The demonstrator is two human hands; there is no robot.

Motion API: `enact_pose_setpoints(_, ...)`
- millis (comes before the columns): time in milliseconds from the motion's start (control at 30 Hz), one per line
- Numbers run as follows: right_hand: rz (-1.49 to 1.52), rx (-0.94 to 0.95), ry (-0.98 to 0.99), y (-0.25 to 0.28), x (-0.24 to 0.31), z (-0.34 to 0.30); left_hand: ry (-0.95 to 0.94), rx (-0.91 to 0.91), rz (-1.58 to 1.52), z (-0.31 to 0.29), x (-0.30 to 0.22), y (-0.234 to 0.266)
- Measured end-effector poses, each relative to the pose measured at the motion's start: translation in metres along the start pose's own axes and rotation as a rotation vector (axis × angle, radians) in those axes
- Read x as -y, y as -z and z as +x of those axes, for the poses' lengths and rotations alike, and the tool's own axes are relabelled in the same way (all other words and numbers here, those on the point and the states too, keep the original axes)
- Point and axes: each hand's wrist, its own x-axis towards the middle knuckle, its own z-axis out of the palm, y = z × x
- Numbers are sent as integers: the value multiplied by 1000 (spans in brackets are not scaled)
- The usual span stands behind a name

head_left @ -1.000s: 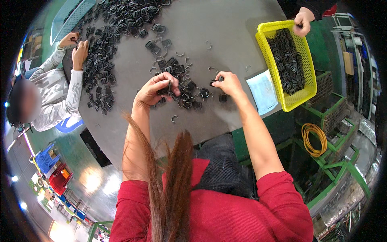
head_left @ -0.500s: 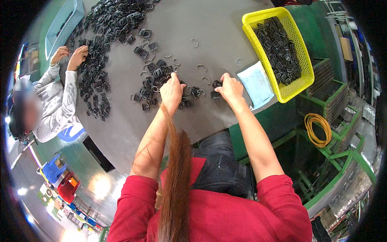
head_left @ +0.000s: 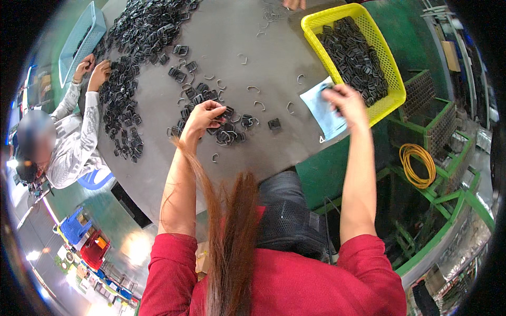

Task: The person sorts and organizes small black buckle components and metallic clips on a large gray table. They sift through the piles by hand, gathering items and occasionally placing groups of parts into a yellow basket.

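My left hand [head_left: 200,120] pinches a small black plastic buckle at the edge of a loose cluster of black buckles [head_left: 195,97] on the grey table. My right hand [head_left: 348,105], blurred by motion, is above a light-blue face mask [head_left: 322,118] beside the yellow basket. A dark piece, apparently a black buckle [head_left: 328,88], shows at its closed fingertips. One lone buckle [head_left: 274,124] lies between my hands. Several bent wire hooks [head_left: 254,89] are scattered beyond it. Many black buckles [head_left: 353,58] fill much of the yellow basket [head_left: 390,108].
A large heap of black parts [head_left: 145,31] covers the table's far left. A co-worker in a grey top [head_left: 79,137] handles parts there, near a light-blue basket [head_left: 87,45]. Another person's hand [head_left: 293,4] shows at the top edge. Green metal framing [head_left: 448,189] stands at right.
My right hand has moved right from the table to over the face mask, and one buckle it was near has left the table. My left hand has shifted slightly left. Another person's hand has appeared.
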Motion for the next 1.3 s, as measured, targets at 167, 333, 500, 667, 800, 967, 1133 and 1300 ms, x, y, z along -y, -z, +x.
enact_pose_setpoints(167,-236,-464,231,79,17,54,-31,-50,-69,12,20,-5)
enact_pose_setpoints(333,-728,-716,940,11,28,44,-538,-512,628,21,55,-9)
enact_pose_setpoints(500,-808,-97,560,-130,-42,-21,-485,-534,815,14,46,-47)
enact_pose_setpoints(667,-758,175,488,-153,-85,-13,-105,12,319,-13,29,4)
enact_pose_setpoints(800,-95,730,-41,-192,-73,-36,-146,277,-351,-63,53,58)
enact_pose_setpoints(967,376,679,172,-261,-79,-20,-325,289,-718,-60,65,65)
enact_pose_setpoints(1133,471,470,8,-185,-19,36,-352,276,-761,-55,60,63)
enact_pose_setpoints(1300,245,230,-41,-134,-12,55,-373,376,-861,-32,48,47)
